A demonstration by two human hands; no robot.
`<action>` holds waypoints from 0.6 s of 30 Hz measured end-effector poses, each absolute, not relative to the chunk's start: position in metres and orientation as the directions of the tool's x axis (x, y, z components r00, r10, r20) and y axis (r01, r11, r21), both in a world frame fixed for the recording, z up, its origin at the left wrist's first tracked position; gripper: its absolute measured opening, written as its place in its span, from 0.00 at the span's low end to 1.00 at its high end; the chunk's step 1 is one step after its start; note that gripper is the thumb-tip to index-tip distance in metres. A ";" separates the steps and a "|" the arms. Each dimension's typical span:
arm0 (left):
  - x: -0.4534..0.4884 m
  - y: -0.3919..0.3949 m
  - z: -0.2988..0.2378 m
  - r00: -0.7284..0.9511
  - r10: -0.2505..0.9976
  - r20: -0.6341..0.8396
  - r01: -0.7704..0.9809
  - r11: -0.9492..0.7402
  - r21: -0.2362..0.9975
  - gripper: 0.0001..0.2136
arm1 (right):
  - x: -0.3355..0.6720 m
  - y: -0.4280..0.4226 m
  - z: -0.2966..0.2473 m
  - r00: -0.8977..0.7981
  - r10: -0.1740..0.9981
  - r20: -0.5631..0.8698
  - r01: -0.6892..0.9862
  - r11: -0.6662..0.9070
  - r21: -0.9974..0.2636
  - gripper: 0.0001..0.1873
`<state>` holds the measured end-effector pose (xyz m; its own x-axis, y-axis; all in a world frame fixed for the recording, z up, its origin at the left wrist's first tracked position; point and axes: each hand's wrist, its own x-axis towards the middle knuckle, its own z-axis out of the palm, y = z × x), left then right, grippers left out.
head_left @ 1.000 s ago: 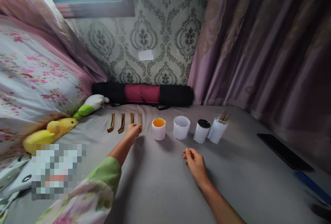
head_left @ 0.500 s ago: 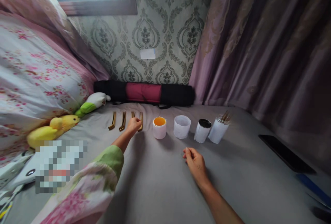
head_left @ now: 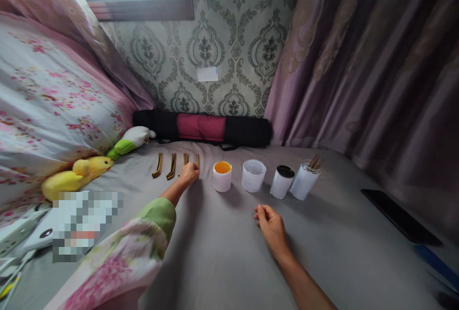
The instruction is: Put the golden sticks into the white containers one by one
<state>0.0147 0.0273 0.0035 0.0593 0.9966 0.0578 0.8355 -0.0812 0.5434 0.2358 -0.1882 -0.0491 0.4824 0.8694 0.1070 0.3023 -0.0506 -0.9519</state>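
1. The rightmost bent strip (head_left: 197, 160), brassy and thin, lies just left of the orange-lined cup (head_left: 222, 183); its near end is hidden by the left hand (head_left: 189, 172).
2. That hand is curled, knuckles up, fingertips low over the strip's near end, probably because a thin thing lying flat calls for a fingertip hold; whether it grips or merely touches, I cannot tell.
3. Farther left of the cup lie the third strip (head_left: 185, 158), partly behind the hand, the second strip (head_left: 171, 166) and the outermost strip (head_left: 158, 166); the gaps between them seem meant to keep each within separate reach.
4. Right of the cup stand a white tub (head_left: 253, 182), a dark-mouthed can (head_left: 280, 186) and a jar (head_left: 303, 182); mouths face up, presumably for access; thin sticks (head_left: 315, 162) lean against the jar's rim, which apparently props them.
5. The right hand (head_left: 270, 224), nearer the wearer and right of the cup, is half-curled, thumb near forefinger; nothing shows in it; it seems parked clear of the row.
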 end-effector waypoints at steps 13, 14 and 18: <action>0.020 0.024 -0.015 0.124 0.988 0.097 0.922 -0.151 0.356 0.09 | 0.237 -0.187 -0.052 0.480 0.872 0.101 0.308 -0.060 -0.949 0.21; 0.020 0.023 -0.015 0.126 0.987 0.097 0.926 -0.152 0.346 0.09 | 0.237 -0.187 -0.052 0.481 0.871 0.103 0.312 -0.060 -0.948 0.21; 0.018 0.023 -0.018 0.131 0.986 0.104 0.938 -0.157 0.310 0.10 | 0.236 -0.187 -0.051 0.486 0.868 0.102 0.323 -0.071 -0.944 0.20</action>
